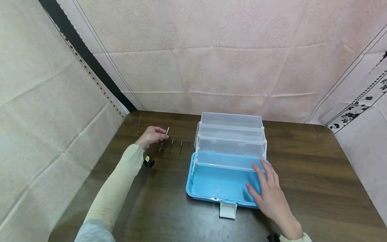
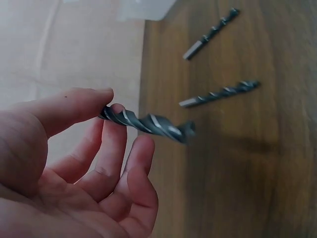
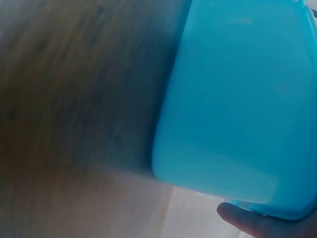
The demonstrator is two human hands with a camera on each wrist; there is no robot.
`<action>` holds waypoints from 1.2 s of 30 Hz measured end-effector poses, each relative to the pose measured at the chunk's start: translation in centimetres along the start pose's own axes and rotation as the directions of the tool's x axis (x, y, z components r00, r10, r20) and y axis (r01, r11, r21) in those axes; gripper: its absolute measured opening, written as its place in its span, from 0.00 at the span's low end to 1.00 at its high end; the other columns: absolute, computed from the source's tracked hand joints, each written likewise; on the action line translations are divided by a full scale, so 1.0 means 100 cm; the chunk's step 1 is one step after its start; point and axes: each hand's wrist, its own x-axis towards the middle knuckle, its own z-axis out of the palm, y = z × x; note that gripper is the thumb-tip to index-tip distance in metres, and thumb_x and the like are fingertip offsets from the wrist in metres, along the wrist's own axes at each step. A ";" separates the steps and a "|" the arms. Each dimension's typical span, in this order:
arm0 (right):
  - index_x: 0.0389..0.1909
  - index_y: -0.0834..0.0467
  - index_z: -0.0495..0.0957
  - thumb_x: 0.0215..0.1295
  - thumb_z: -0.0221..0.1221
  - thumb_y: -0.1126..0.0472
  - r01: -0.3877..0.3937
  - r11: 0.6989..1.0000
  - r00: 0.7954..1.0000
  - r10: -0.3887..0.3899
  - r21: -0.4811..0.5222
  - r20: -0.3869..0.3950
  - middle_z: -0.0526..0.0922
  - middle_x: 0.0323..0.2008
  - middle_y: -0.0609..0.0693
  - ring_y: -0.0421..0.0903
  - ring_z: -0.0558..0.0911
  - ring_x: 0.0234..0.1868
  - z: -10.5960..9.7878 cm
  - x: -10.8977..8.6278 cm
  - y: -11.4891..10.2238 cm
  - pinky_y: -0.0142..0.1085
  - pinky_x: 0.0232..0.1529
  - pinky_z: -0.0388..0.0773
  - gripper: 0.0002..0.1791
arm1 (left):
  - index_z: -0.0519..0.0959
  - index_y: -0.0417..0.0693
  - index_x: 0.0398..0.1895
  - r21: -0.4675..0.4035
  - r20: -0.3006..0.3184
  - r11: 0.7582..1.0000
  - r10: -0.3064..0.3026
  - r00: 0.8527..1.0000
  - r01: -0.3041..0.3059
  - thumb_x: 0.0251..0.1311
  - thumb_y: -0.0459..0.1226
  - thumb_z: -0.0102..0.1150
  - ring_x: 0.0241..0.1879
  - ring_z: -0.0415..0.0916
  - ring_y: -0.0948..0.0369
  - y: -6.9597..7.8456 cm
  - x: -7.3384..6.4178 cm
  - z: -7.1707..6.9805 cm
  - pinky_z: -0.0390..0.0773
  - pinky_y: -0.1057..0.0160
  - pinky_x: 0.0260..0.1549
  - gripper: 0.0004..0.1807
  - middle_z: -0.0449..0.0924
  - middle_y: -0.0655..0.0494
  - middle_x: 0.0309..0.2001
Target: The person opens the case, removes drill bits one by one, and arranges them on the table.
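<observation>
Between the thumb and fingers of my left hand (image 1: 152,136) a dark twist drill bit (image 2: 146,123) is pinched, its pale shank pointing up in the head view. Two thinner drill bits lie side by side on the table just right of it, one the middle drill bit (image 1: 171,147), the other the smallest drill bit (image 1: 181,148). My right hand (image 1: 270,198) rests with spread fingers on the right rim of a blue plastic box (image 1: 223,183). In the right wrist view the box's side wall (image 3: 237,109) fills much of the frame, with one finger at its edge.
Clear plastic trays (image 1: 231,134) stand raised in steps at the back of the box. A white latch (image 1: 228,210) hangs down at its front. The brown wooden table (image 1: 311,174) meets cloth-covered walls (image 1: 223,67) at the back and sides.
</observation>
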 end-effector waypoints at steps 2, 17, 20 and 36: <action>0.68 0.54 0.58 0.56 0.64 0.53 0.001 1.000 1.000 -0.001 -0.001 0.002 0.45 0.71 0.55 0.64 0.49 0.67 0.000 0.000 0.000 0.63 0.38 0.71 0.40 | 0.72 0.34 0.53 0.011 -0.006 1.000 -0.014 1.000 0.014 0.58 0.36 0.61 0.44 0.73 0.48 -0.004 0.002 -0.001 0.68 0.48 0.51 0.21 0.77 0.46 0.41; 0.68 0.54 0.58 0.56 0.64 0.53 -0.004 1.000 1.000 0.004 -0.005 0.001 0.46 0.71 0.56 0.64 0.50 0.66 0.000 0.000 0.000 0.64 0.38 0.70 0.40 | 0.74 0.37 0.48 0.060 -0.065 0.995 -0.070 0.995 0.074 0.57 0.35 0.62 0.38 0.75 0.54 -0.023 0.011 -0.001 0.71 0.52 0.46 0.18 0.79 0.46 0.40; 0.68 0.54 0.58 0.56 0.64 0.53 -0.003 1.000 1.000 0.003 -0.003 0.000 0.46 0.71 0.56 0.65 0.50 0.66 0.000 0.000 -0.001 0.64 0.37 0.71 0.40 | 0.75 0.37 0.47 0.072 -0.079 0.994 -0.078 0.994 0.083 0.57 0.35 0.62 0.37 0.74 0.54 -0.024 0.010 0.000 0.72 0.55 0.43 0.16 0.78 0.46 0.40; 0.68 0.54 0.58 0.56 0.64 0.53 -0.011 1.000 1.000 0.012 -0.003 0.013 0.45 0.71 0.55 0.64 0.49 0.66 -0.001 0.000 0.000 0.65 0.38 0.70 0.40 | 0.78 0.38 0.41 0.139 -0.185 0.988 -0.047 0.982 0.073 0.52 0.37 0.66 0.36 0.73 0.55 -0.037 0.016 0.010 0.71 0.59 0.36 0.15 0.77 0.47 0.38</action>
